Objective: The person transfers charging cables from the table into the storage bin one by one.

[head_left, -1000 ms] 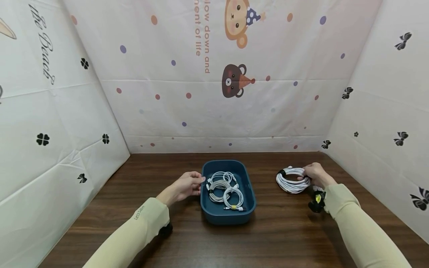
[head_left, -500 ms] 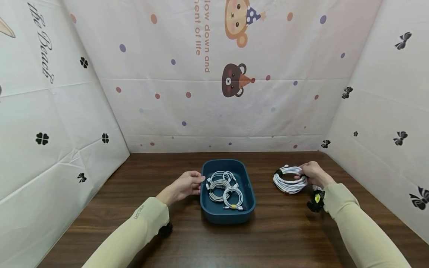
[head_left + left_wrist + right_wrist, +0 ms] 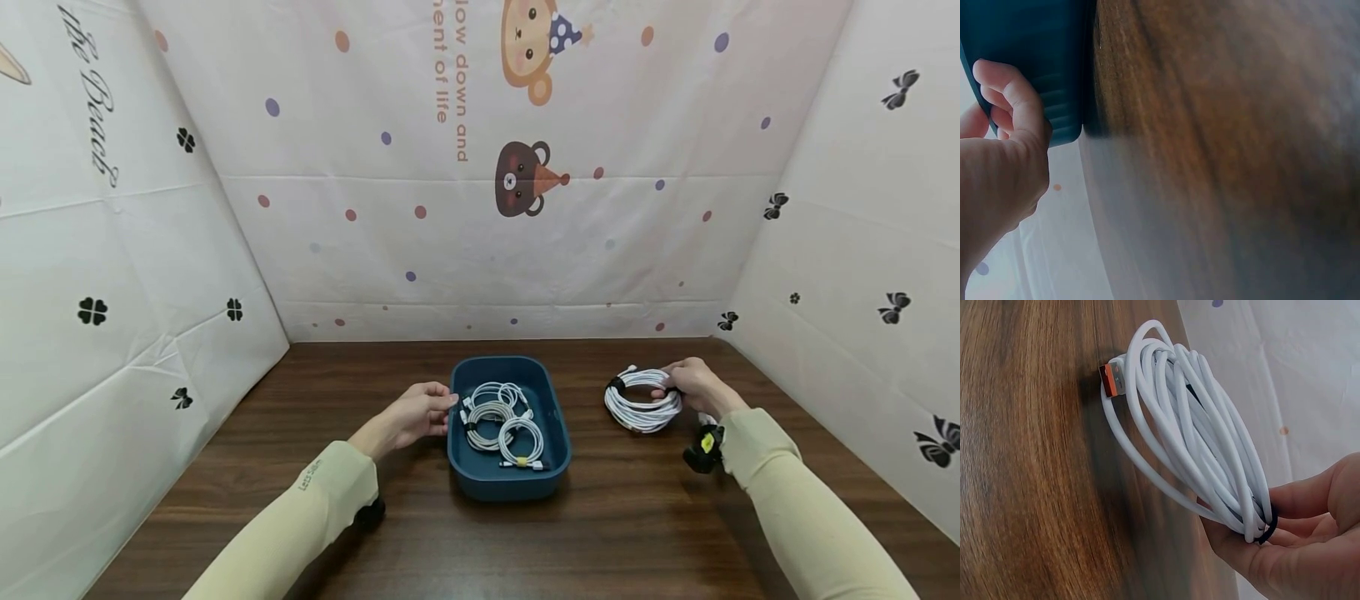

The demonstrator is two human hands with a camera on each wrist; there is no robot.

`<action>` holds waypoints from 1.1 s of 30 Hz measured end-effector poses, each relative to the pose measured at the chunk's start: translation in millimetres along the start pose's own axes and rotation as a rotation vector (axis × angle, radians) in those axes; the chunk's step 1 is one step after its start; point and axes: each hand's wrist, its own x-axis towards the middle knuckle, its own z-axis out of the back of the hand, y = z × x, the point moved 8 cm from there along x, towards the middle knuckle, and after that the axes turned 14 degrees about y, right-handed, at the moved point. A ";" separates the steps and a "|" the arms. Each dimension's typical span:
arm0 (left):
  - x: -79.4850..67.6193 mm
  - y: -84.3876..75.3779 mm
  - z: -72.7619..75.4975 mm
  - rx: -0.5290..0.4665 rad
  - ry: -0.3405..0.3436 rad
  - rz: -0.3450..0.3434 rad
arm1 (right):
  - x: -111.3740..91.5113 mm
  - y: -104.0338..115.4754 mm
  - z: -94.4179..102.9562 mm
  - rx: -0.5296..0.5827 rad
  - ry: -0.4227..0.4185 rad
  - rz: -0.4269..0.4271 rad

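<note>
Pinching coil [image 3: 1194,425] at black tie [image 3: 1270,529]: R grip [image 3: 697,386] closed on it, L grip [image 3: 414,414] pinching rim of bin [image 3: 510,488]. Coil's R of bin, at/over surface [image 3: 600,542] (contact unclear). Prob. light, springy, loops may splay; best held at tie.

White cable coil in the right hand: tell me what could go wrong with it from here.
1. The right hand grips the white cable coil at one end, near a black tie, so the far loops might sag or spread.
2. A USB plug sticks out at the far end and could catch on something.
3. Three coils already lie in the blue bin; if this one joins them, they may tangle.
</note>
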 end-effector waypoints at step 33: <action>-0.7 -0.3 -1.6 0.008 0.007 -0.009 | 0.9 16.3 -12.4 0.106 0.044 0.033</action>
